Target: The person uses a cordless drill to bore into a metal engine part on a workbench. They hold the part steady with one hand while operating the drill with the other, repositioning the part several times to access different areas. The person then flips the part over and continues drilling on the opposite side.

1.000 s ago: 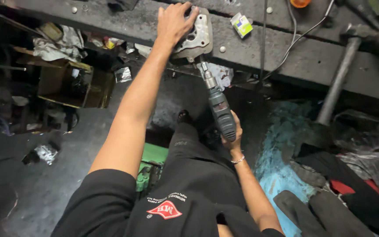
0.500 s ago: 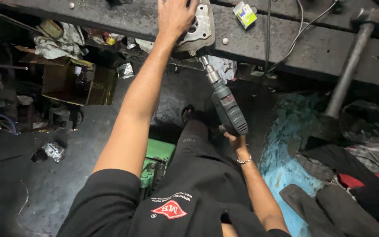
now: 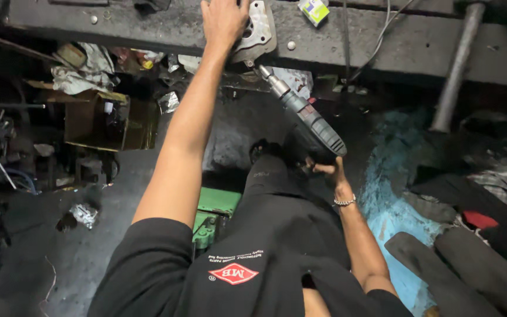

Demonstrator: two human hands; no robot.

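My left hand [image 3: 224, 20] presses down on a grey cast-metal part [image 3: 259, 32] that lies at the front edge of a dark workbench [image 3: 382, 44]. My right hand [image 3: 324, 167] grips the handle of a dark grey power drill [image 3: 306, 120]. The drill points up and to the left, and its chuck tip meets the lower edge of the metal part. A bracelet sits on my right wrist. My legs in black clothing are below the drill.
A green and white small box [image 3: 313, 9] and cables lie on the bench. A grey pipe [image 3: 456, 64] leans at the right. A cardboard box [image 3: 110, 123] and rags sit under the bench at left. A green object [image 3: 212, 214] rests by my leg.
The view has shifted so the bench and part sit higher in frame. The drill has tilted more to the right, its tip still at the part. My left hand stays on the part.
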